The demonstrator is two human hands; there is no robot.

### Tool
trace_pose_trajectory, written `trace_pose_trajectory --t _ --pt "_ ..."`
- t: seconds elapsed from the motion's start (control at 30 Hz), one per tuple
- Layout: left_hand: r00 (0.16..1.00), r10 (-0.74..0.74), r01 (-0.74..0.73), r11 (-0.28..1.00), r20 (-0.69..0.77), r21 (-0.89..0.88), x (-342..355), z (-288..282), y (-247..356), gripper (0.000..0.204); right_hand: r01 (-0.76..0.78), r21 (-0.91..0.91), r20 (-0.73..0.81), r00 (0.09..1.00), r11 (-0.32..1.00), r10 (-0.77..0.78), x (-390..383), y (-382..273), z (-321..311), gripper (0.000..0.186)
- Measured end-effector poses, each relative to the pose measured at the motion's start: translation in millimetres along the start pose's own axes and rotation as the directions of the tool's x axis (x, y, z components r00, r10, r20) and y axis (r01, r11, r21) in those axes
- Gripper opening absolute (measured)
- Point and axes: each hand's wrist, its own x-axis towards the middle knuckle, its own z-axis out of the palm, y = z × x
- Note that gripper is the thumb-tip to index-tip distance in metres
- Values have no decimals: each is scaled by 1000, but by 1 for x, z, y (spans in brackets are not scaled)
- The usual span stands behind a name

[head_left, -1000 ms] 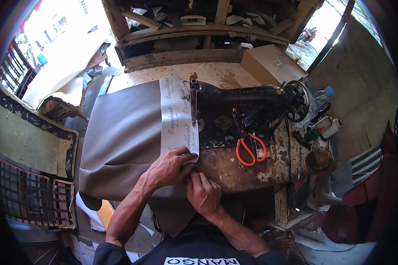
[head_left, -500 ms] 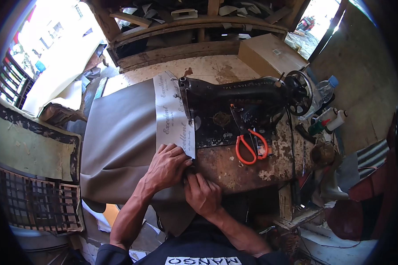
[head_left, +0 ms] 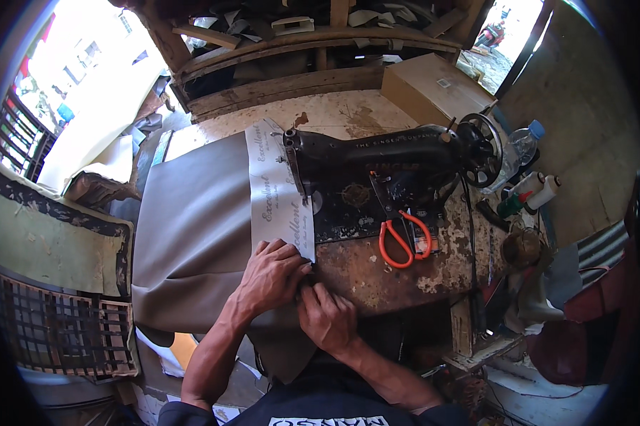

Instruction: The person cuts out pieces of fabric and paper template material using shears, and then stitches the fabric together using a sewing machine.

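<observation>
A grey-brown leatherette sheet (head_left: pixel 192 206) spreads over the left of the sewing table, with creases near its front. Its pale, printed underside shows as a strip (head_left: pixel 265 206) along the right edge, running under the head of a black sewing machine (head_left: pixel 398 153). At the front end of that strip, my left hand (head_left: pixel 270 273) is closed on the sheet's edge, its fingers bent. Just beside it, nearer to me, my right hand (head_left: pixel 327 316) pinches the same edge. Both hands' fingertips are partly hidden. Scissors with orange handles (head_left: pixel 398 245) lean against the machine's bed.
At the right stand a plastic bottle (head_left: pixel 522 145) and thread spools (head_left: pixel 544 192). Behind the machine is a cardboard box (head_left: pixel 437 85), with a wooden shelf (head_left: pixel 320 35) of scraps at the back. A webbed frame (head_left: pixel 64 334) stands at the left.
The whole view has shifted slightly. Both hands keep their grip on the sheet's edge, and appear a touch nearer to me.
</observation>
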Motion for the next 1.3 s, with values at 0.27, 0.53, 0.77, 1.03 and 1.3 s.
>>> trace_pose_trajectory --t 0.27,0.53,0.77,1.03,1.3 --pt "999 11 -9 999 -53 45 0 5 -1 14 -69 13 32 997 998 68 6 -3 -3 15" --pt "995 -3 8 999 -96 48 1 11 -6 28 -142 4 38 989 990 142 12 -2 -5 22" --pt "994 -3 6 1000 -106 28 6 17 -14 30 -154 -28 97 983 988 156 22 2 -8 27" --pt "996 -52 49 998 -75 -41 25 12 -28 23 -246 -4 164 956 969 243 36 6 -6 39" --pt "987 -40 29 997 -158 -69 31 21 -37 20 -337 214 16 940 917 342 55 31 -3 43"
